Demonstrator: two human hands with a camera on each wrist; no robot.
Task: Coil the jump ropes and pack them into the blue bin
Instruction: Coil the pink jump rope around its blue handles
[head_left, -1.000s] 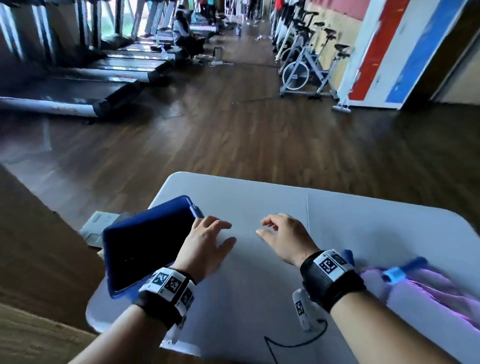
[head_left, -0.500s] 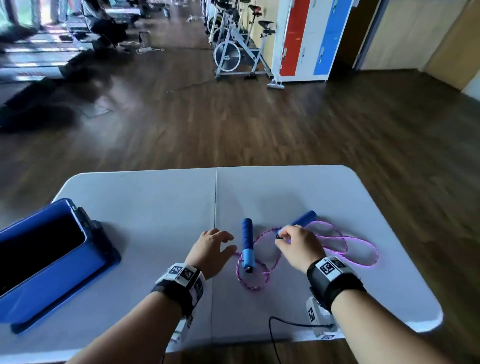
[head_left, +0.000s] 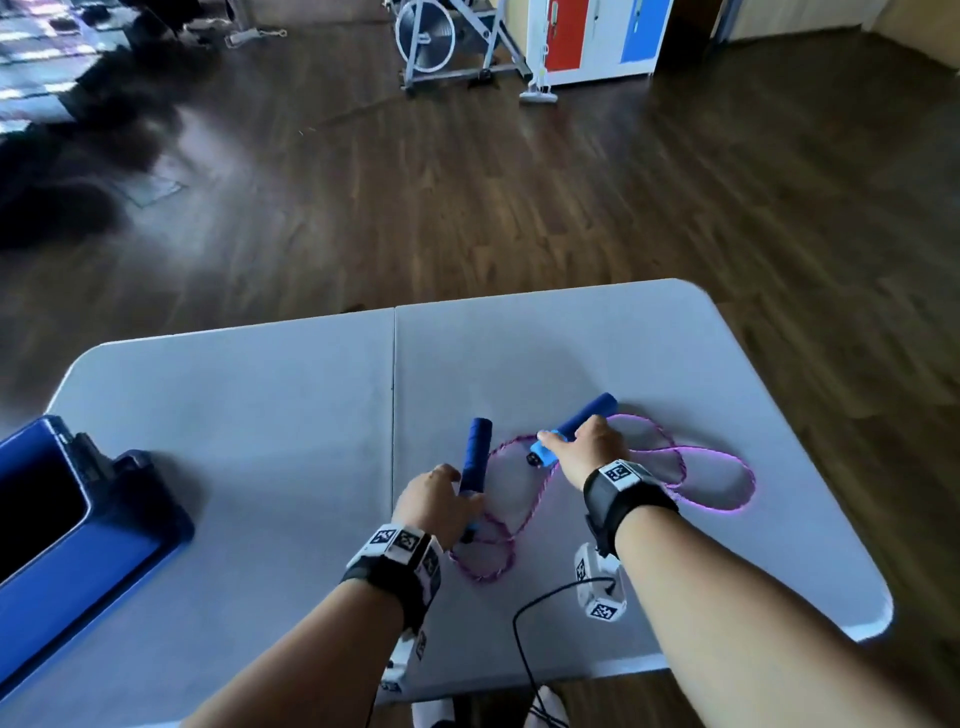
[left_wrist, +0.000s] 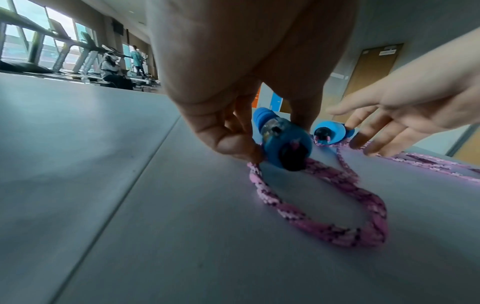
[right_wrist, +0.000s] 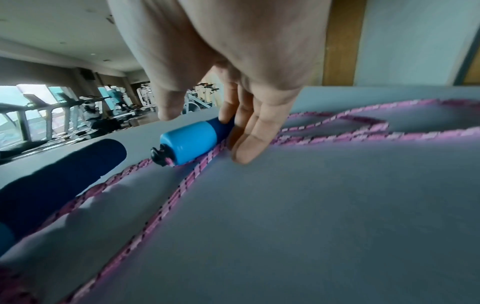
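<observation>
A jump rope lies on the grey table (head_left: 260, 415) with its pink cord (head_left: 717, 499) in loose loops. My left hand (head_left: 467, 499) grips the near end of the left blue handle (head_left: 479, 452); in the left wrist view thumb and fingers pinch the handle's capped end (left_wrist: 285, 144) just above the cord (left_wrist: 337, 232). My right hand (head_left: 566, 441) rests on the right blue handle (head_left: 592, 410). Its straight fingers (right_wrist: 249, 144) touch the handle (right_wrist: 192, 142) while the thumb hovers above it. The blue bin (head_left: 67, 587) stands open at the table's left edge.
A black cable (head_left: 524, 639) hangs from my right wrist over the table's near edge. Beyond the table is wooden floor, with an exercise bike (head_left: 441, 36) and a locker with red and blue doors (head_left: 592, 36) far back.
The head view has swung right, from the bin to the rope. My left hand has moved onto the left handle and gripped it. My right hand stays at the right handle.
</observation>
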